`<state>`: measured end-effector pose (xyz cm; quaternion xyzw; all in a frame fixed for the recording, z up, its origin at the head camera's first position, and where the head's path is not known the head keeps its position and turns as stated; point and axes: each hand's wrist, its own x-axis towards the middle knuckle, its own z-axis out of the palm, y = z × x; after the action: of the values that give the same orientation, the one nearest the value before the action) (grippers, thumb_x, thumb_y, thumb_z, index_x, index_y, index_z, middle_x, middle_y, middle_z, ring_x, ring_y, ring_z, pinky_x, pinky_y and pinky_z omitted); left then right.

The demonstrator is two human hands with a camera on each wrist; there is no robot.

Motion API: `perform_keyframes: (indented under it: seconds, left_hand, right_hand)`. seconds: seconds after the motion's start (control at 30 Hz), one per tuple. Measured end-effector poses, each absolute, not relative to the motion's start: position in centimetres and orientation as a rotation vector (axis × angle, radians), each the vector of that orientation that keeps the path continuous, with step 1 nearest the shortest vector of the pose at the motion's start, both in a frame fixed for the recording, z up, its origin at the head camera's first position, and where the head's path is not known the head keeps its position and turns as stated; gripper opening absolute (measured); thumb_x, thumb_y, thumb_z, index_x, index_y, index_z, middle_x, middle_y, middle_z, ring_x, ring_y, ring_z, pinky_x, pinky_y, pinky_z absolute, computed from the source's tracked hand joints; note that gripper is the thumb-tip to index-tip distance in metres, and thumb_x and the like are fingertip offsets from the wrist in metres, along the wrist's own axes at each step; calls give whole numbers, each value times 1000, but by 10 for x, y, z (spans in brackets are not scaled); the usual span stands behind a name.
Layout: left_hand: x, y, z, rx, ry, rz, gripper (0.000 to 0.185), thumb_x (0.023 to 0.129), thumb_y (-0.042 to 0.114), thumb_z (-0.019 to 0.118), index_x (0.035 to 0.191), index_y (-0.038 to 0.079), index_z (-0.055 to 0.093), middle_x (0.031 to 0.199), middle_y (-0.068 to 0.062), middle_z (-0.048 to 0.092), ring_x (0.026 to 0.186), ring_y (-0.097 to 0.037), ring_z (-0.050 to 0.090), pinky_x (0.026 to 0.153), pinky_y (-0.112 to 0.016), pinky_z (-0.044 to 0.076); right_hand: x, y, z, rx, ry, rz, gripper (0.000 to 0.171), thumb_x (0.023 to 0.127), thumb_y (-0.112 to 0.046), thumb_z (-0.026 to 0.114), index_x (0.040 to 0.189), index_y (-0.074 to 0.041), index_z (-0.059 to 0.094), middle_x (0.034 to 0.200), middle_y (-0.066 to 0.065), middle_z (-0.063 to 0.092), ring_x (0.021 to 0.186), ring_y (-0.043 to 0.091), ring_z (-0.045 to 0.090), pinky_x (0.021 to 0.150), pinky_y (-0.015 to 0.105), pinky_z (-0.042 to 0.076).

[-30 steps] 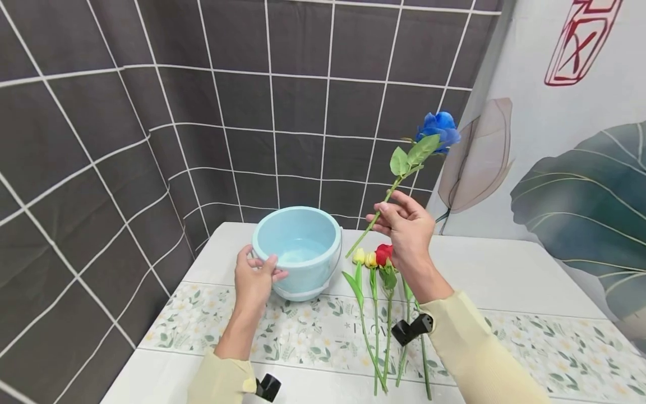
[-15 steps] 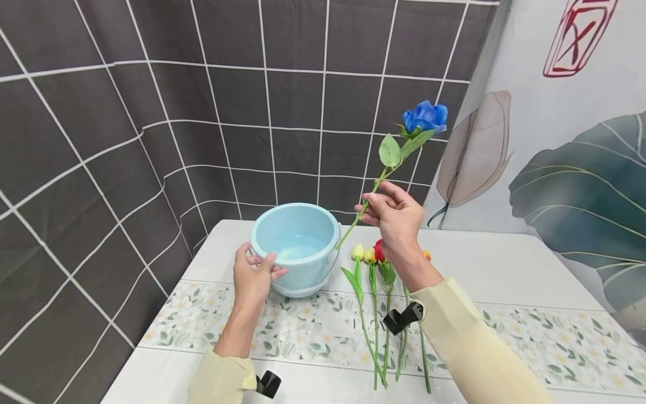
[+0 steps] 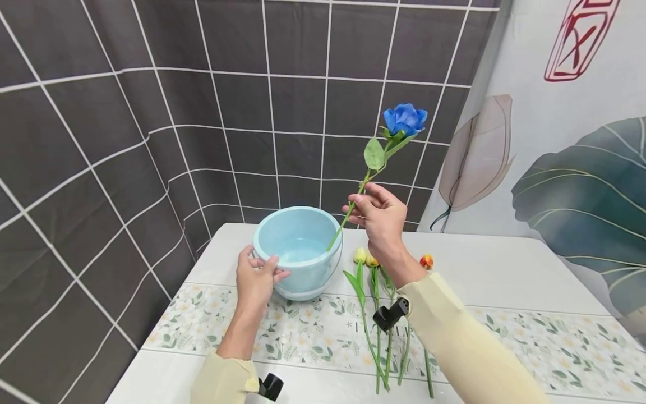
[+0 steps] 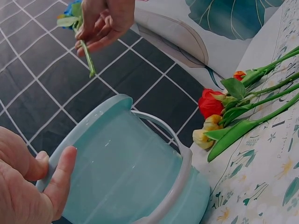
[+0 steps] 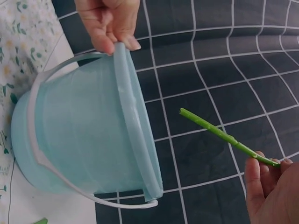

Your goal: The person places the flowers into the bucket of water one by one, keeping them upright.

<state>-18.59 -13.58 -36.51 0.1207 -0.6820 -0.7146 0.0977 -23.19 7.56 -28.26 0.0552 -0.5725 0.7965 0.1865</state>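
Note:
A light blue bucket [image 3: 303, 280] with a white handle stands on the table, and its inside looks bare. My left hand [image 3: 256, 280] grips the near left of its rim, thumb and fingers on either side. Up to the right, my right hand [image 3: 381, 216] pinches the green stem of a blue rose [image 3: 405, 120] between thumb and fingers. The bloom points up and right. The stem's lower end [image 5: 201, 122] is tilted down toward the bucket, in the head view overlapping the right part of the opening; in the right wrist view it hangs apart from the rim.
Right of the bucket lie several long-stemmed flowers, among them yellow tulips [image 3: 360, 256], a red flower [image 4: 210, 103] and an orange one [image 3: 426, 261]. A floral strip [image 3: 303, 331] crosses the white table. Behind stands a dark cloth with white grid lines [image 3: 298, 106].
My right hand has moved left with the blue rose, bringing the stem's end from beside the bucket to over its opening. My left hand has stayed on the rim.

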Motion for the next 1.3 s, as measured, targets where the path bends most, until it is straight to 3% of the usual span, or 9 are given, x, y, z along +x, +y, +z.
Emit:
perform_keyframes:
  seconds: [0.27,0.47,0.73,1.07,1.3]
  left_hand:
    - [-186,-135,-366,371,-2020,-2115,68,99,8,52,154,10,12,107,-13,38,74,-14,68,77,-20,61]
    - [-183,-133,-369,370,-2013,-2120,68,99,7,52,154,8,12,106,-14,38,75,-14,68,77,-20,61]
    - [-182,-132,-369,345,-1973,-2132,67,99,5,52,153,7,13,105,-15,38,73,-14,67,76,-21,62]
    - [-184,-133,-368,350,-1960,-2146,67,98,3,52,153,8,14,105,-15,38,71,-14,65,75,-23,63]
    - [-184,-134,-369,325,-1943,-2142,68,97,1,52,153,7,13,105,-16,37,71,-15,64,75,-24,63]
  right_hand:
    - [-240,64,-291,127,-1719,2226,28,88,5,65,115,0,66,81,10,71,65,19,71,60,32,65]
    - [-244,60,-298,117,-1767,2236,28,88,8,64,116,3,65,84,13,72,69,25,72,60,31,65]
    - [-247,56,-291,129,-1742,2203,27,88,6,65,115,1,66,80,8,72,64,16,70,60,29,65]
    - [-253,41,-301,108,-1874,2140,29,88,8,64,116,0,67,96,25,70,71,23,71,59,27,64]
    - [-256,36,-308,133,-1944,2170,28,86,8,67,114,4,66,87,16,72,68,21,71,61,34,65]
